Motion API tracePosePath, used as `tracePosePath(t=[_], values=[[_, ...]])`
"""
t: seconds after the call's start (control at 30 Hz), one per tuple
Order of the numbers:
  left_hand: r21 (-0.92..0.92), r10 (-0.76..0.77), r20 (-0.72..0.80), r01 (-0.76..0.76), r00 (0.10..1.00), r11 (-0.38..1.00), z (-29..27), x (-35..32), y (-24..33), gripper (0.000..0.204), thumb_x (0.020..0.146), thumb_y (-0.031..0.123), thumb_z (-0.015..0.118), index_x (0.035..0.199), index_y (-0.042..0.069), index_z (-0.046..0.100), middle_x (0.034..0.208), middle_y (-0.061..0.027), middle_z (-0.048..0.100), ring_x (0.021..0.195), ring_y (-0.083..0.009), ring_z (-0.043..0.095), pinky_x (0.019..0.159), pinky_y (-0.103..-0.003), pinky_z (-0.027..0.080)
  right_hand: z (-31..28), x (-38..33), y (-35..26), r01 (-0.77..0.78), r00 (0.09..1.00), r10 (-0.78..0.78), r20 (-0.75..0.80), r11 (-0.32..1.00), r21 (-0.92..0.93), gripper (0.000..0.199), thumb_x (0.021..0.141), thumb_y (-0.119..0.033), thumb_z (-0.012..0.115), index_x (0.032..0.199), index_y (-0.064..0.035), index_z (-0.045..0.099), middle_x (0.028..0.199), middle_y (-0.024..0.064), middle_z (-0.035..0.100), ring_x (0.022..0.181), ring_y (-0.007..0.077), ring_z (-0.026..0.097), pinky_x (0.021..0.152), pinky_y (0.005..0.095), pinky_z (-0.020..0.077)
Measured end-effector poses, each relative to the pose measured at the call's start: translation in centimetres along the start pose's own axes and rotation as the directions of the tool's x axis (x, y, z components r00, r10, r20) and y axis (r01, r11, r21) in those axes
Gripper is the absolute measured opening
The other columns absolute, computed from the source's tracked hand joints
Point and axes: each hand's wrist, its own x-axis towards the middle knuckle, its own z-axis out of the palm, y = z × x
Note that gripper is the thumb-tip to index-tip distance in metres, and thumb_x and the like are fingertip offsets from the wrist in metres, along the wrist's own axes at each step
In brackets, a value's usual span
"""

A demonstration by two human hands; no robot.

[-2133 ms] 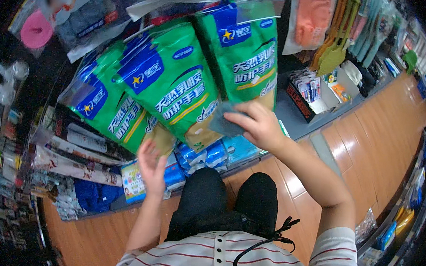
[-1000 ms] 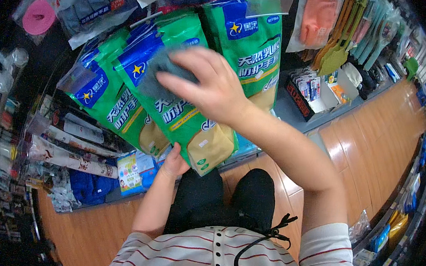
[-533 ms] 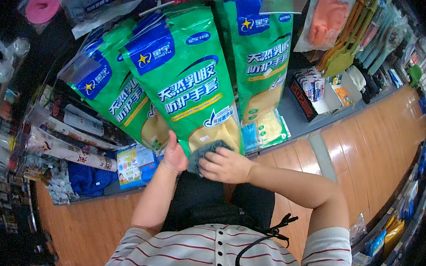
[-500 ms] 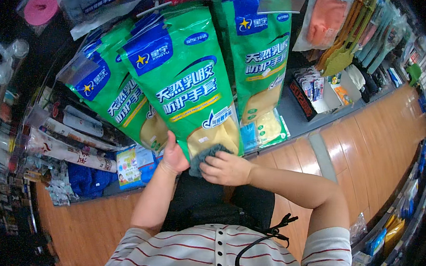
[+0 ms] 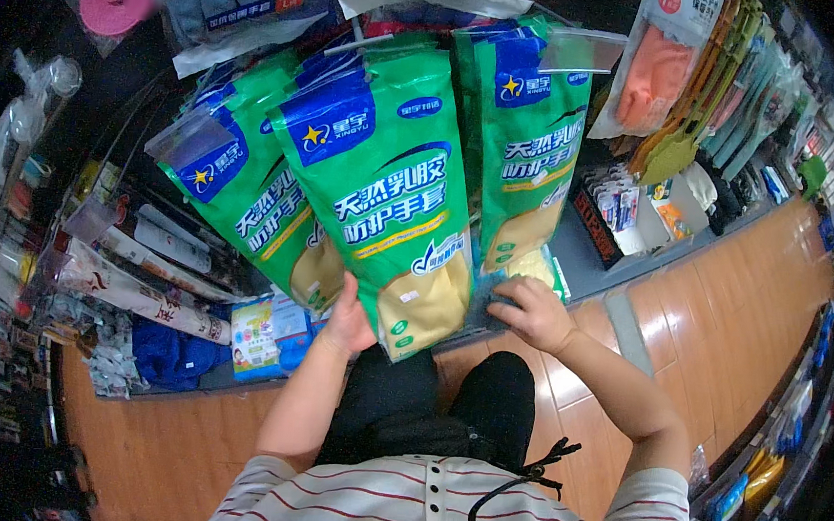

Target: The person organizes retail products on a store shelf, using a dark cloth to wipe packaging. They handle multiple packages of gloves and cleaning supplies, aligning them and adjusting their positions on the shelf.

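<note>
Green glossy plastic glove packet (image 5: 393,195) slants upper left to lower right, our left hand (image 5: 348,324) touching its lower-left edge (fingers hidden, grip unclear), our right (image 5: 533,314) gripping a grey-blue fuzzy cloth (image 5: 484,303) just beside its lower-right edge.

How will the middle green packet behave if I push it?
The middle green packet would probably swing, since it hangs by its top. It looks floppy, with creased, shiny film. That gloss may make it slippery against the left hand.
</note>
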Motion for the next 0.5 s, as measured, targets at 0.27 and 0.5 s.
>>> tracePosePath(t=[0.27,0.5], values=[[-0.048,-0.02,0.06,0.023,0.998,0.999,-0.3,-0.7,0.6,0.093,0.076,0.072,0.041,0.139,0.006,0.025,0.143,-0.0114,0.03,0.13,-0.0308,0.03,0.106,-0.048,0.024,-10.3,18.8,-1.1,-0.004,0.752,-0.107,-0.651,0.986,-0.167,0.033,0.067,-0.006,0.058,0.099,-0.0108,0.061,0.105,0.0129,0.054,0.097,0.0315,0.052,0.08,0.0398,0.0458],[-0.014,0.025,0.04,-0.025,0.999,1.0,-0.4,-0.6,0.6,0.09,0.077,0.071,0.04,0.139,0.007,0.025,0.142,-0.0114,0.031,0.129,-0.0303,0.031,0.106,-0.048,0.026,-7.6,20.0,-0.7,-0.219,0.795,0.04,-0.606,0.949,-0.226,0.033,0.072,-0.009,0.053,0.105,-0.0097,0.058,0.107,0.0119,0.051,0.095,0.029,0.051,0.073,0.0348,0.0502]])
